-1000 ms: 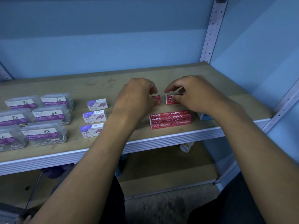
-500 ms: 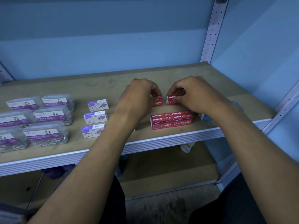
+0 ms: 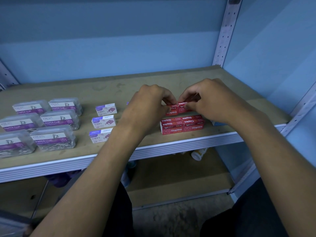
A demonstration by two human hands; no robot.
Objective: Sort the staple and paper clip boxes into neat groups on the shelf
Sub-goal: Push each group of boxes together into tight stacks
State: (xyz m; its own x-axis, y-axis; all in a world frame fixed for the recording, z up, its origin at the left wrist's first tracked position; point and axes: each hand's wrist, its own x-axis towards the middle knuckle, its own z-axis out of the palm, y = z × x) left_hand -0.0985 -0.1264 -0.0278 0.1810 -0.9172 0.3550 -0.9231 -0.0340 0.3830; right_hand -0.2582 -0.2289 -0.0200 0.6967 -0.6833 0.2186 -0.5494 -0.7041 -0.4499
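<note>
From the head camera we look down on a tan wooden shelf board [image 3: 102, 89] with a white metal front edge, set in a pale perforated metal rack against a blue wall. Our left hand [image 3: 147, 106] and right hand [image 3: 210, 103] meet at the middle right of the shelf, each with curled fingers pinching one of two small red cardboard staple boxes [image 3: 177, 109] that sit end to end, touching; the left fingers hold the left box and the right fingers the right one. Whether these two boxes rest on the board or are lifted a little we cannot tell, since the hands cover their far sides. Just in front of them, near the shelf edge, lies a tight block of red staple boxes [image 3: 182, 124] with white "Staples" lettering, side by side and touching. To the left, apart from the red group, three small white-and-purple cardboard staple boxes [image 3: 103, 122] stand in a column running from back to front. Further left, six clear plastic paper clip boxes [image 3: 53, 124] with purple labels lie in two columns, the nearest ones partly cut off by the left edge of the view. A lower shelf [image 3: 171, 177] shows beneath.
</note>
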